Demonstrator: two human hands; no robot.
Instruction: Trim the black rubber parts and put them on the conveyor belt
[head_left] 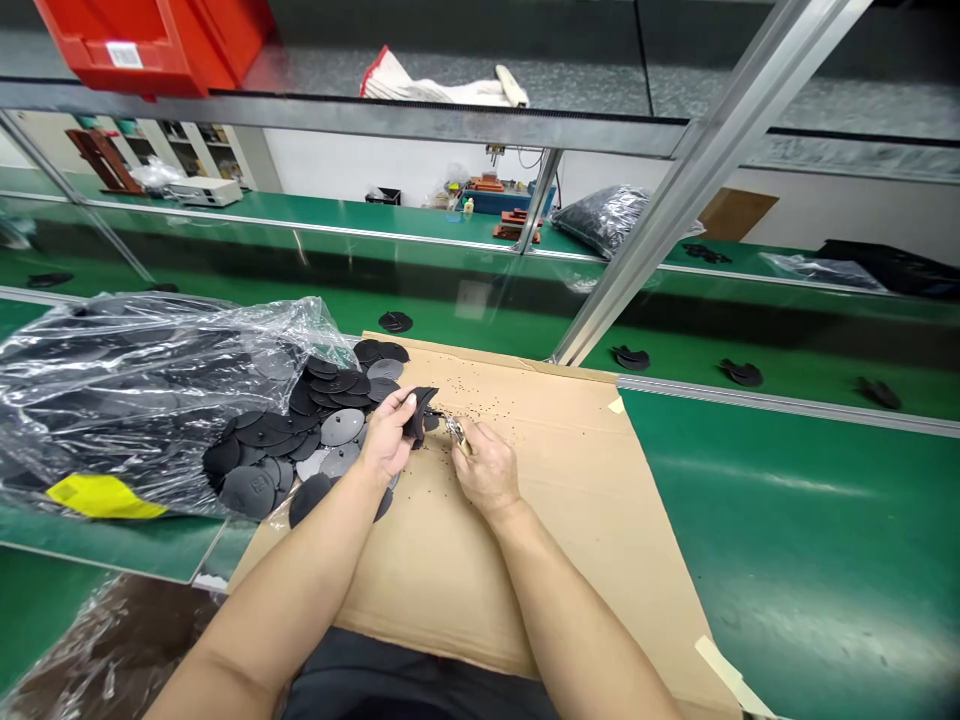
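Observation:
My left hand [390, 440] is closed around a black plastic disc part [420, 410], held upright over a brown cardboard sheet [540, 500]. My right hand [487, 468] grips a small metal cutting tool [455, 430] whose tip meets the edge of the held part. Just left of my hands lies a heap of black and grey discs [315, 430], spilling from a clear plastic bag [127, 390]. Small black trimmings [495, 400] are scattered on the cardboard beyond my hands.
A green conveyor belt [787, 340] runs behind the cardboard with a few black parts [742, 373] on it. A slanted metal post [675, 190] rises at centre right. A red bin [150, 40] sits on the upper shelf. A yellow label [101, 497] lies in the bag.

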